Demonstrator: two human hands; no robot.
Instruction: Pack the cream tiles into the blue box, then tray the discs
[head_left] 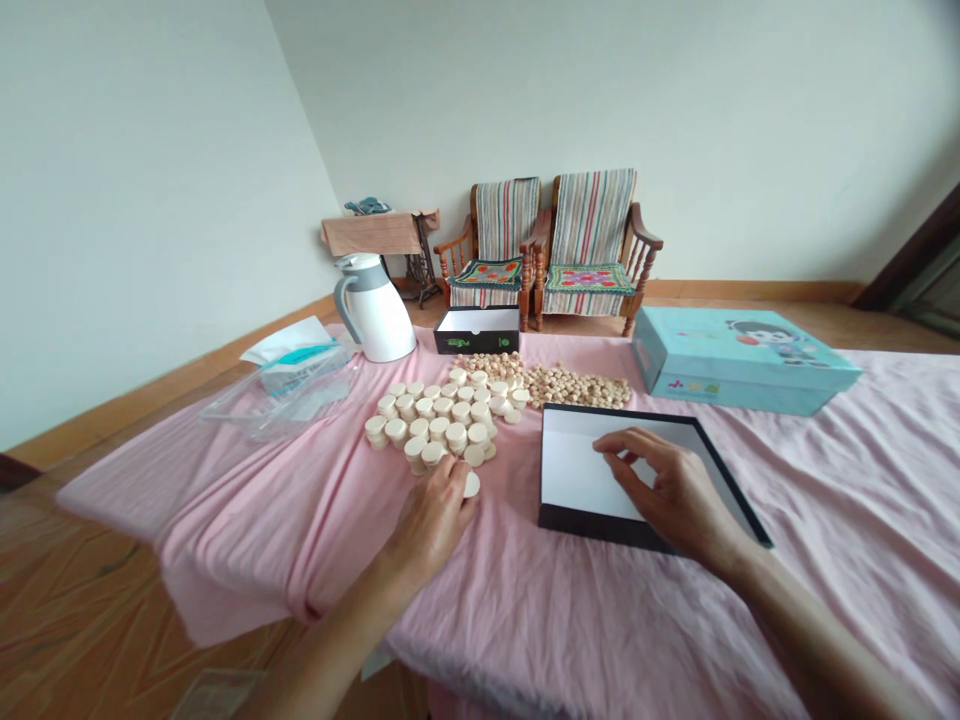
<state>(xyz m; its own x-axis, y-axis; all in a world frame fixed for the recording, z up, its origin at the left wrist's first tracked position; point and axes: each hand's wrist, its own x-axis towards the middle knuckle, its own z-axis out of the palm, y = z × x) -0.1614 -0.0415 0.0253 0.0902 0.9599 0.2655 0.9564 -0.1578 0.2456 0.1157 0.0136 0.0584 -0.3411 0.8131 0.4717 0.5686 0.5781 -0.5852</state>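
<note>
My left hand (435, 512) is at the near edge of a group of stacked pale round discs (418, 427), its fingers curled down. A single pale disc (471, 485) shows between its thumb and fingers, and it looks gripped there; the fingertips are partly hidden. Over the shallow black box lid with a white inside (570, 470), my right hand (671, 487) holds thumb and index finger tip to tip in a pinch. Whatever may be between those tips is too small to make out. Behind the discs lies a spread of small tan wooden pieces (577, 386).
A black box with a white inside (478, 342) stands at the back, beside a white and grey jug (380, 315). To the right is a light blue box (739, 360); on the left, clear plastic packaging (281, 400). Pink cloth (600, 620) covers the table.
</note>
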